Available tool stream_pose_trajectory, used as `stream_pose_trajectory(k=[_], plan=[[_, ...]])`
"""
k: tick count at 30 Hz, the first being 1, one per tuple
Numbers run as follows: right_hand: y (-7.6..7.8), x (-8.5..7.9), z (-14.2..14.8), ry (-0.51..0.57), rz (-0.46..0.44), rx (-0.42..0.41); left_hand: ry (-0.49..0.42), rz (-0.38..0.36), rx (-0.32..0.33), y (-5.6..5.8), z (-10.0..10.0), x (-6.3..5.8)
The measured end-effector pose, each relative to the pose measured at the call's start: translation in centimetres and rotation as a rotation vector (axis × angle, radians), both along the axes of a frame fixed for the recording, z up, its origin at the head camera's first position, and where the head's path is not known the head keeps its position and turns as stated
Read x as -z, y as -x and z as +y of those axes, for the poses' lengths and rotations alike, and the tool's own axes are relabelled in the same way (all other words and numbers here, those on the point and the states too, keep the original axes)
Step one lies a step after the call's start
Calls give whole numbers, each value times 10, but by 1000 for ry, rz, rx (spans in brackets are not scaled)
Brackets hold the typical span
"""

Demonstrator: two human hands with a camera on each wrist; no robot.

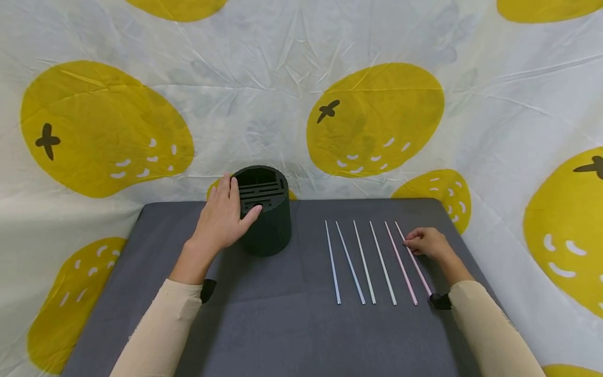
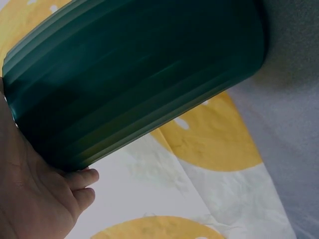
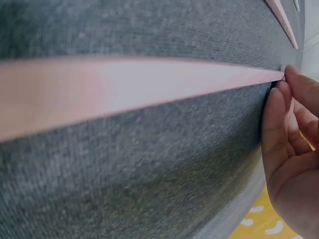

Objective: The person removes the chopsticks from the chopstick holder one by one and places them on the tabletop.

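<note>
A dark green cylindrical knife block (image 1: pixel 266 230) with slots and a wider opening in its top stands upright at the back of the table. My left hand (image 1: pixel 221 214) rests on its left side and rim, fingers straight and thumb spread toward the front; in the left wrist view the palm lies against the green wall (image 2: pixel 149 74). At the right, my right hand (image 1: pixel 430 243) pinches the outermost pink chopstick (image 1: pixel 416 267) between thumb and fingertips, above its middle. In the right wrist view that chopstick (image 3: pixel 149 82) runs close along the cloth. Whether it is lifted, I cannot tell.
Left of the held one, a second pink chopstick (image 1: pixel 401 263), two cream ones (image 1: pixel 365 262) (image 1: pixel 383 264) and two bluish ones (image 1: pixel 332 262) (image 1: pixel 350 262) lie side by side. Grey cloth covers the table (image 1: pixel 292 335). A white curtain (image 1: pixel 264 125) with yellow fruit prints hangs behind.
</note>
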State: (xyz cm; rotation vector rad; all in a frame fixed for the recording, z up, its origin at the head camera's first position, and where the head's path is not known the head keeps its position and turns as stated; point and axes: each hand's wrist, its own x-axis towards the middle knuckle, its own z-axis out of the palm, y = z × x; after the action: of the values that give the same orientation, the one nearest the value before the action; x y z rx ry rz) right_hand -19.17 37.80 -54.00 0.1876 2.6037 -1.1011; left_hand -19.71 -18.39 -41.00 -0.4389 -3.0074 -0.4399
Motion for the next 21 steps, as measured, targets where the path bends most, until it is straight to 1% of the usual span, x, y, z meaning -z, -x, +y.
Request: stream_pose_trajectory(k=[8, 13, 17, 21], plan=[[4, 0, 2, -13, -36, 32, 5, 2, -5, -1, -2, 1], [-2, -1, 0, 8, -33, 46, -4, 9, 5, 0, -1, 1], [-11, -5, 1, 9, -16, 49, -6, 6, 18, 0, -1, 2], [-17, -11, 7, 8, 48, 55, -15, 1, 15, -1, -2, 3]])
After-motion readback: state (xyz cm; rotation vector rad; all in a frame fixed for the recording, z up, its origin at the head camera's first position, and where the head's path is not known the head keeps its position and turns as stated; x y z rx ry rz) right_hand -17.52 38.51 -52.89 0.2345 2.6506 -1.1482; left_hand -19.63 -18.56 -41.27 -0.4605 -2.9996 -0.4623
